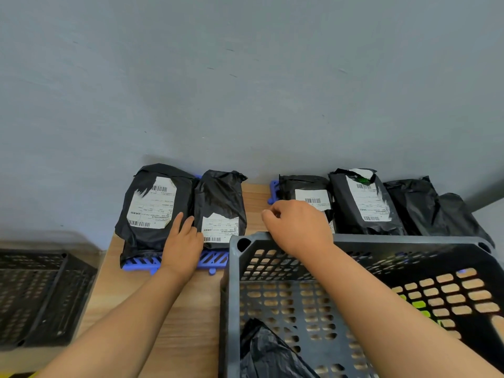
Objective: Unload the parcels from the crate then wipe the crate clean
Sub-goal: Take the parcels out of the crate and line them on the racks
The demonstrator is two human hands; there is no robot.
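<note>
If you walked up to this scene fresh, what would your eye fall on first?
A row of black parcels, most white-labelled, lines the table's far edge on blue racks. The big dark crate fills the near right, with one black parcel left in its near-left corner. The left hand rests flat between two parcels; the right hand, fingers curled, is over the crate's far rim.

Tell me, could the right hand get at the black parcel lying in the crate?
Probably yes: the crate is open-topped, nothing covers the parcel, and the right hand hangs above its far rim.
</note>
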